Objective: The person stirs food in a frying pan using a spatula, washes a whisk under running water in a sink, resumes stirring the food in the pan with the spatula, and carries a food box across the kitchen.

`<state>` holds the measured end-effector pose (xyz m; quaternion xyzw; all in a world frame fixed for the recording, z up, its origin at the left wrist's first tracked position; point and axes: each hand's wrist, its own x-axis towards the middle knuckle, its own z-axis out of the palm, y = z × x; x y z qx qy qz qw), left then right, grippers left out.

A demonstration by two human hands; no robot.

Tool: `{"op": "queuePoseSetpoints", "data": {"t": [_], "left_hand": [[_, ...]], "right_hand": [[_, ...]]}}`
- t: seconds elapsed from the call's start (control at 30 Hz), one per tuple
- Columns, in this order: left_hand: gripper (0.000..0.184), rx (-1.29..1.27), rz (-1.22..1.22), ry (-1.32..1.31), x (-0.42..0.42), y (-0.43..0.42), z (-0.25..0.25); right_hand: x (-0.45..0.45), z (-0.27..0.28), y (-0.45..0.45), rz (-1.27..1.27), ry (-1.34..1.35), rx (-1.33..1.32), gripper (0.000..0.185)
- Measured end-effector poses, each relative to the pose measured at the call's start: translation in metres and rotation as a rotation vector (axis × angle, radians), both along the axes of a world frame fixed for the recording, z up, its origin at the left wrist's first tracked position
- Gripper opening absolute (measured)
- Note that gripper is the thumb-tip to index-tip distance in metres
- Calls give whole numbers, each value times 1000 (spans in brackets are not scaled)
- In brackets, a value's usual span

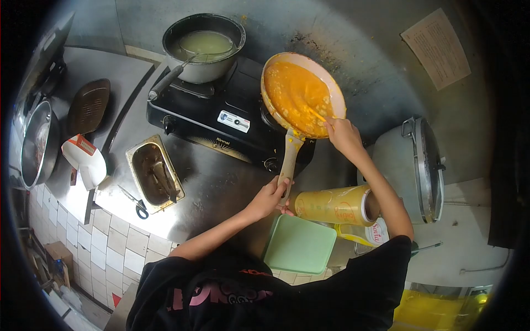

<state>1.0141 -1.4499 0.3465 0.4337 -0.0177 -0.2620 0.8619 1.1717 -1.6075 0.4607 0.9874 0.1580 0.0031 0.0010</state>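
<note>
A light-coloured frying pan (338, 98) is tilted over the right burner of a black gas stove (207, 124). Inside it spreads an orange, lumpy liquid mixture (292, 88). My left hand (269, 199) is closed around the lower end of the pan's pale handle (291, 157). With my right hand (344, 135) at the pan's right rim, I grip a thin orange utensil (316, 113) whose far end dips into the mixture; its kind is hidden. Just right of my left hand lies a yellow cylindrical container (331, 206), and below it a pale green tray or lid (301, 244).
A grey pot (204, 70) with pale liquid and a strainer stands on the left burner. Scissors (135, 203) and a metal pan with dark sauce (156, 175) lie on the steel counter. A large lidded pot (406, 165) stands at right, beside a yellow-labelled bottle (364, 233).
</note>
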Motion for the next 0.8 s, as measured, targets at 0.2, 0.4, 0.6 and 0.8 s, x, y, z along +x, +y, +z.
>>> {"op": "queuePoseSetpoints", "data": {"t": [0.2,0.4,0.6,0.8], "left_hand": [[45,-7,-10,5,0,-1,-2],[45,4,-16,-2,0,1,3],[45,2,-23,-7,1,0,1],[45,21,-23,11,0,1,2]], "right_hand": [[-9,12,6,23,98,73,24],[2,41,-10,54,239,258,25],[-4,81,-14,-8,442,351,26],[-3,39,-9,198,249,217,24]]}}
